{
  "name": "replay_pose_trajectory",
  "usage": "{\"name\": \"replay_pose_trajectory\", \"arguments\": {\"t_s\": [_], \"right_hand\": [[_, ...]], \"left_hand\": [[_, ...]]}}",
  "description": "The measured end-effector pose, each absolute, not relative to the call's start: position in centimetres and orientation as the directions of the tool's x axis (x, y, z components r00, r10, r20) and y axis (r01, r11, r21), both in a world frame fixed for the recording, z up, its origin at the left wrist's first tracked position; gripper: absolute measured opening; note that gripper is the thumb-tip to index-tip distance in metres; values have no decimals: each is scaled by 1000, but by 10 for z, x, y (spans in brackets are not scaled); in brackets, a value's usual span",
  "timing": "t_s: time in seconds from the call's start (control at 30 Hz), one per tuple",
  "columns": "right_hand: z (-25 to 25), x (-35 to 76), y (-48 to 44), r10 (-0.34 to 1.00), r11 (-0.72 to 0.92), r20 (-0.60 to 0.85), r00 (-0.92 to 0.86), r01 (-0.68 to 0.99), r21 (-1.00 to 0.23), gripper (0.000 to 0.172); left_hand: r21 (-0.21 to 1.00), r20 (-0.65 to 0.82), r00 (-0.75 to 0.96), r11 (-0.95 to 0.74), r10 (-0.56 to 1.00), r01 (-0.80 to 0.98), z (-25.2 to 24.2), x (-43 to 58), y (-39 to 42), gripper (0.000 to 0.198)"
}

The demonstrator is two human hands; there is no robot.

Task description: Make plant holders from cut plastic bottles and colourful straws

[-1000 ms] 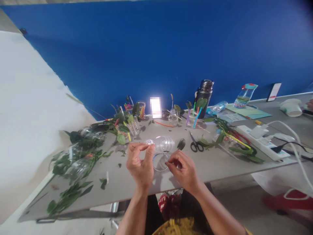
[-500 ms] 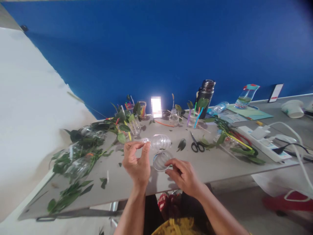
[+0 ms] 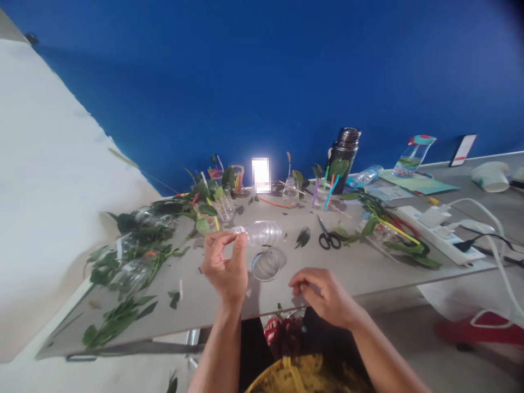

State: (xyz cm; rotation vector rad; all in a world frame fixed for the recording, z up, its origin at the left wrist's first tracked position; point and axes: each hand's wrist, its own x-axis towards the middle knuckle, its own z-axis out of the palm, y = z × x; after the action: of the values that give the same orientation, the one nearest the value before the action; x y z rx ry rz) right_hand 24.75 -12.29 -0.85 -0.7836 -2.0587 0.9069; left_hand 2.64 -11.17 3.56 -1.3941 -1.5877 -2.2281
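Observation:
A clear plastic bottle lies on its side near the middle of the table, its neck toward the left. My left hand is closed there, thumb and forefinger pinching at the neck. Just below the bottle shows a clear round plastic rim; whether it is joined to the bottle I cannot tell. My right hand hovers over the front edge, apart from the rim, fingers loosely curled with nothing visible in them. Black scissors and a dark leaf lie beyond it.
Leafy stems and clear bottles crowd the left side. Along the back stand a straw-filled cup, a small glass jar and a dark thermos. A power strip with white cables lies right.
My right hand has let go of the clear rim and drawn back to the right and toward me. My left hand, the bottle and the rim have shifted slightly left together.

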Motion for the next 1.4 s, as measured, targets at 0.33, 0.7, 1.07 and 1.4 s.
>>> {"name": "replay_pose_trajectory", "arguments": {"t_s": [0.33, 0.7, 1.07, 1.4], "right_hand": [[2, 224, -153, 596, 601, 343, -726, 120, -790, 22], [-18, 197, -124, 624, 765, 478, -618, 359, -534, 22], [-22, 212, -110, 769, 615, 481, -421, 281, -737, 14], [-21, 232, -95, 986, -46, 36, -164, -467, -883, 39]], "left_hand": [[707, 701, -595, -494, 394, 506, 38, 23, -115, 13], [644, 765, -512, -444, 390, 624, 34, 15, -113, 13], [487, 757, -156, -388, 634, 782, 26, -2, -87, 8], [507, 740, -174, -367, 650, 780, 17, -1, -89, 36]]}}
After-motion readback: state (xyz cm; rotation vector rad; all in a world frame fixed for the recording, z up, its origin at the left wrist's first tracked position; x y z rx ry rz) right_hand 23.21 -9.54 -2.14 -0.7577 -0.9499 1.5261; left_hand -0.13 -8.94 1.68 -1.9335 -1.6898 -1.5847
